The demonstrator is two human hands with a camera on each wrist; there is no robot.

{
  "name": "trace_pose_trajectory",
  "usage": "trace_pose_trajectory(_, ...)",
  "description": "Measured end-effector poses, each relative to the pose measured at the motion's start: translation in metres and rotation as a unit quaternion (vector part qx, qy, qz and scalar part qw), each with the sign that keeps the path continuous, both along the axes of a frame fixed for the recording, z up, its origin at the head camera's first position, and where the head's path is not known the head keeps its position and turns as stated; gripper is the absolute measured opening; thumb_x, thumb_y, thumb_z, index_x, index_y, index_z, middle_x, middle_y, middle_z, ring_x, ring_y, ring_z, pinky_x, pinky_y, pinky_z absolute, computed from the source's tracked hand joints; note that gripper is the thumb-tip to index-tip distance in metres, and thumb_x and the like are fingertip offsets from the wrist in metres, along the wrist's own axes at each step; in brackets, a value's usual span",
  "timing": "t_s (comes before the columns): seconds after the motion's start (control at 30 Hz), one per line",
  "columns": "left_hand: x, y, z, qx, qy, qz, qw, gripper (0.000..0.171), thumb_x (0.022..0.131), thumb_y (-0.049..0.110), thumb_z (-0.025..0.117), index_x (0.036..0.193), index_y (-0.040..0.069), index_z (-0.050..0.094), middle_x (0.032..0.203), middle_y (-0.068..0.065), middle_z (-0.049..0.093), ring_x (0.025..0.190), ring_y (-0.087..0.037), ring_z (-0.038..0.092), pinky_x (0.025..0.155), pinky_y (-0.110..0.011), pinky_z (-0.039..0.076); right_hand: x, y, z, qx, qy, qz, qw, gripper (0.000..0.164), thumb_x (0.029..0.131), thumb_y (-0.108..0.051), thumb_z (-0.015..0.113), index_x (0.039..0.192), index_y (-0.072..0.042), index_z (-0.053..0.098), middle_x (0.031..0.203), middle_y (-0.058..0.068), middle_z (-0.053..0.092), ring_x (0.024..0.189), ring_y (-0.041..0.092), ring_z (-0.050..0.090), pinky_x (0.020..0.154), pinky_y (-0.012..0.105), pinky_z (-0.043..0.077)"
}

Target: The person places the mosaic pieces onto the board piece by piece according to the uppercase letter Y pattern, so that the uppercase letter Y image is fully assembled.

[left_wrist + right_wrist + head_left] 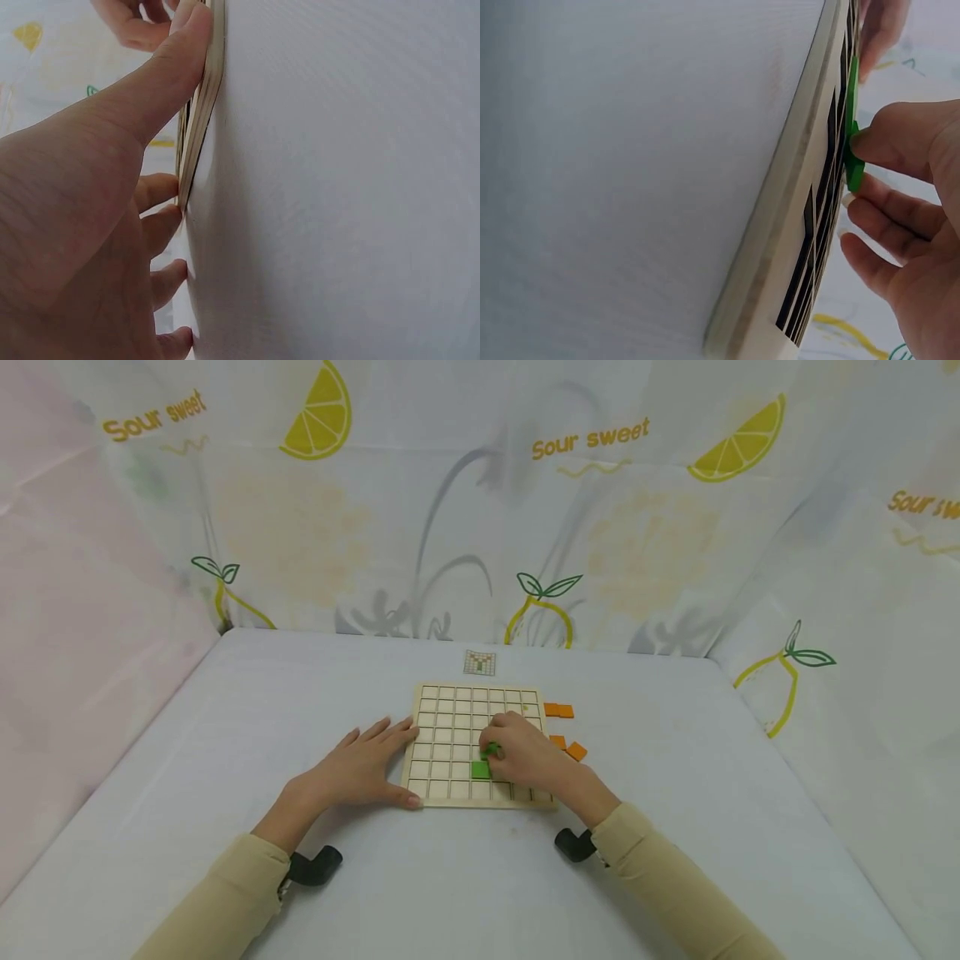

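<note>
A pale wooden board [442, 743] with a square grid lies flat on the table. My left hand [358, 770] rests against its left side, fingers spread, the thumb on the front left corner. In the left wrist view the thumb [161, 94] lies along the board's edge. Over the board's right half, my right hand [534, 753] pinches a small green tile [853, 161] between thumb and fingers. Another green tile [480, 770] lies in a grid cell just below it, partly beside the fingers. The right hand hides several cells.
Orange tiles [558, 711] lie off the board's right side, with more orange tiles [576, 751] nearer the right hand. Behind the board lies a small card [480, 662] with a coloured grid pattern. A lemon-printed cloth [465, 510] hangs behind the white table [300, 677].
</note>
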State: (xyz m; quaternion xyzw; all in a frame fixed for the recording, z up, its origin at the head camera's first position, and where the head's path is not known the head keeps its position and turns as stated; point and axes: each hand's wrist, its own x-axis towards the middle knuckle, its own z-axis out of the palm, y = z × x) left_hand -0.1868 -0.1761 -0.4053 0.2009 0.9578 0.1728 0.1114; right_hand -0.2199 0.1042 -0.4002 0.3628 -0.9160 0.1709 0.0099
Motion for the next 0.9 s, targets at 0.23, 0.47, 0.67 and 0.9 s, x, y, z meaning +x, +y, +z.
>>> trace_pose_trajectory(0.23, -0.0002, 0.0002, 0.0007, -0.003, -0.001, 0.0, 1.0, 0.113, 0.069, 0.07, 0.077, 0.157, 0.016, 0.031, 0.167, -0.003, 0.022, 0.154, -0.039, 0.015, 0.118, -0.07, 0.013, -0.0003, -0.0035, 0.0006, 0.009, 0.0, -0.001, 1.0, 0.014, 0.085, -0.002, 0.067, 0.092, -0.012, 0.074, 0.095, 0.001, 0.066, 0.093, 0.018, 0.054, 0.084, 0.033, 0.05)
trace_pose_trajectory(0.47, -0.0004, 0.0, -0.0001, 0.0, -0.002, 0.001, 1.0, 0.113, 0.069, 0.071, 0.076, 0.157, 0.016, 0.031, 0.167, -0.003, 0.022, 0.154, -0.038, 0.015, 0.118, -0.07, 0.013, -0.0003, -0.006, 0.0008, 0.005, -0.003, 0.001, 1.0, 0.013, 0.086, -0.003, 0.068, 0.091, -0.013, 0.075, 0.095, 0.0, 0.067, 0.094, 0.018, 0.056, 0.087, 0.034, 0.051)
trace_pose_trajectory(0.67, -0.0008, -0.0008, -0.0012, 0.001, 0.001, 0.0, 1.0, 0.113, 0.069, 0.071, 0.076, 0.157, 0.016, 0.031, 0.167, -0.002, 0.021, 0.154, -0.038, 0.015, 0.118, -0.07, 0.013, -0.0016, -0.0074, -0.0003, 0.006, 0.003, 0.011, 1.0, 0.012, 0.088, -0.004, 0.069, 0.091, -0.012, 0.076, 0.098, 0.001, 0.068, 0.095, 0.018, 0.058, 0.086, 0.033, 0.052)
trace_pose_trajectory(0.9, -0.0014, -0.0013, -0.003, -0.003, 0.006, -0.002, 1.0, 0.114, 0.068, 0.073, 0.075, 0.157, 0.016, 0.032, 0.167, -0.002, 0.022, 0.154, -0.039, 0.016, 0.118, -0.07, 0.014, -0.0033, -0.0069, -0.0036, 0.007, 0.028, 0.036, 0.999, 0.009, 0.089, -0.005, 0.071, 0.09, -0.01, 0.079, 0.1, 0.003, 0.069, 0.096, 0.019, 0.06, 0.085, 0.03, 0.054)
